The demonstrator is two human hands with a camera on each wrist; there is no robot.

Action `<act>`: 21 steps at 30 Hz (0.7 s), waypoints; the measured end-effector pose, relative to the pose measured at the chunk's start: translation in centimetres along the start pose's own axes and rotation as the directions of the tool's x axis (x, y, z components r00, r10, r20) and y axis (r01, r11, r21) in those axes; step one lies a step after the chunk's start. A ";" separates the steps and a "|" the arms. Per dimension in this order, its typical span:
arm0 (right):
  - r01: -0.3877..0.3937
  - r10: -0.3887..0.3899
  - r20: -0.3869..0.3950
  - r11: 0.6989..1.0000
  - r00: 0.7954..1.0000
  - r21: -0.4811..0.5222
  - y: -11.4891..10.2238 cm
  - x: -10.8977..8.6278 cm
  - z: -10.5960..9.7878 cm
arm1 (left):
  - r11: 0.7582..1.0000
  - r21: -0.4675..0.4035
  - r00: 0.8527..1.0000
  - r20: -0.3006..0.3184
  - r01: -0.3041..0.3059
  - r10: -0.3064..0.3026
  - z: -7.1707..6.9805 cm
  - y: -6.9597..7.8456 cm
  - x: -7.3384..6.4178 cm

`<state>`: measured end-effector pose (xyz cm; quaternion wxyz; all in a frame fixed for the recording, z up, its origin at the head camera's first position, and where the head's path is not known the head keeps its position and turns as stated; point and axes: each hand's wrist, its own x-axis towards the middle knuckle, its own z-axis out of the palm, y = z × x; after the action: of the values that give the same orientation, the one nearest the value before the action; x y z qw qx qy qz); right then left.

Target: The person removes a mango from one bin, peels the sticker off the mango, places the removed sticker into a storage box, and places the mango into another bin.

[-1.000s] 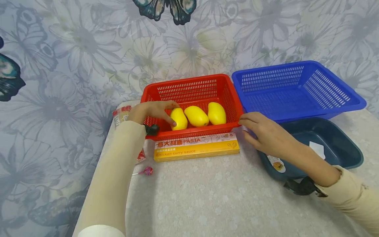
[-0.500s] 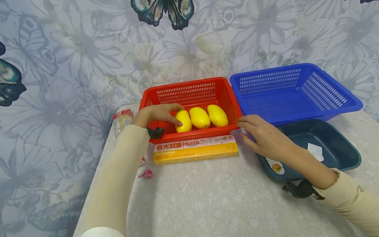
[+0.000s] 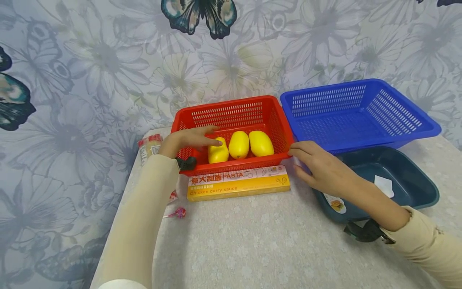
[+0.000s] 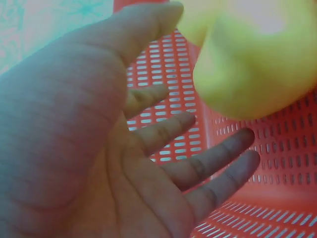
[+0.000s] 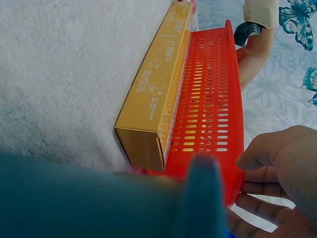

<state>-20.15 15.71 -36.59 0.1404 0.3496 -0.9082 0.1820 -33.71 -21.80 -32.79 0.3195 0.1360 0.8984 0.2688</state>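
Three yellow mangoes, the left mango, the middle mango and the right mango, lie side by side in the red basket. My left hand reaches over the basket's left side. Its fingers are spread with nothing held in the left wrist view; the thumb tip overlaps the left mango in the head view, and whether it touches I cannot tell. At the basket's front right corner, my right hand rests its fingertips on the rim. In the head view its thumb stands apart from the fingers.
A pasta box lies along the basket's front. Left of it are a bag with a red top and a lollipop. A blue basket and a dark teal basin stand at the right. The patterned wall is behind.
The mangoes shifted right, then slightly back left, and the middle and right ones turned a little. My left hand has loosened from the left mango. My right hand stayed at the rim.
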 end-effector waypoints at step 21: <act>-0.099 0.082 0.161 0.990 0.983 0.100 1.1 -0.9 -4.4 | 0.961 0.218 0.855 -0.452 -0.170 0.254 0.5 -0.5 -8.0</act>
<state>-19.69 18.90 -33.22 0.0410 0.3280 -0.9203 0.2090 -27.39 -25.33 -29.36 0.0447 0.1909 0.9482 0.2498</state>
